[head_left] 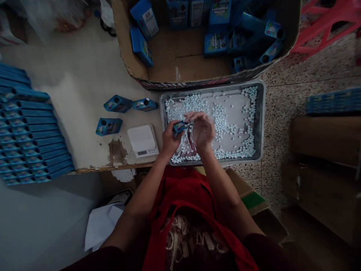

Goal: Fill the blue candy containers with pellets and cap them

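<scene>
Over the left part of a metal tray (263,124) of small pale blue candies (221,122), my left hand (171,139) is wrapped round a small blue box (179,127). My right hand (202,130) is just right of the box, palm turned up and slightly cupped, with its fingertips by the box's end. Whether candies lie in that palm is too small to tell. A white digital scale (142,139) sits left of the tray. Further left stand three blue boxes, one (109,126) nearer the table's front edge and two (117,103) (144,104) behind.
A large cardboard carton (194,67) holding several blue boxes stands behind the tray. Stacked blue boxes (34,139) fill the far left. A red plastic stool (324,28) is at the back right, with brown cartons (324,139) on the right.
</scene>
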{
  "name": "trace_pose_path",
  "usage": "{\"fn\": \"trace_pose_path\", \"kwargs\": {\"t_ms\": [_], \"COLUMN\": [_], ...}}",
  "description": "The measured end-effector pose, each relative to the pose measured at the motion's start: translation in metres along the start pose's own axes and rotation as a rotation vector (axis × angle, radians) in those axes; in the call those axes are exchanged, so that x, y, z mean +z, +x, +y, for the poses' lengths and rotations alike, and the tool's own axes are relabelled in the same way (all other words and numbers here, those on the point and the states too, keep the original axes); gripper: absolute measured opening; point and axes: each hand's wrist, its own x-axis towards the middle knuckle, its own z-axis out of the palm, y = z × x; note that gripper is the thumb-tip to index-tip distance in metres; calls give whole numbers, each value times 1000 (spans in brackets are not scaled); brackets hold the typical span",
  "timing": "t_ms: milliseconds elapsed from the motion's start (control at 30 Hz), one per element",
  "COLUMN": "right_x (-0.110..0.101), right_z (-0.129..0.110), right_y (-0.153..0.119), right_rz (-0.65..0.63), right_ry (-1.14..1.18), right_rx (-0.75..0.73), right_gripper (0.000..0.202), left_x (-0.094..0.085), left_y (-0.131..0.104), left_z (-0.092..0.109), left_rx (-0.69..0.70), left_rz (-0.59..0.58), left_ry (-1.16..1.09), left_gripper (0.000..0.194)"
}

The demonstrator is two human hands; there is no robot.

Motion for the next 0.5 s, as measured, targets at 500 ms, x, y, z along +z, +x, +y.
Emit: {"fn": "trace_pose_path", "kwargs": {"t_ms": [500], "right_x": [-138], "right_z": [67], "right_y": [38], "right_rz": [-340], "right_ry": [-1628], "right_rx": [27], "right_gripper": [58], "left_x": [-41], "left_y": [2], "left_z": [-15], "left_rx": [-19], "left_rz": [53], "left_ry": [66], "left_gripper": [36]}}
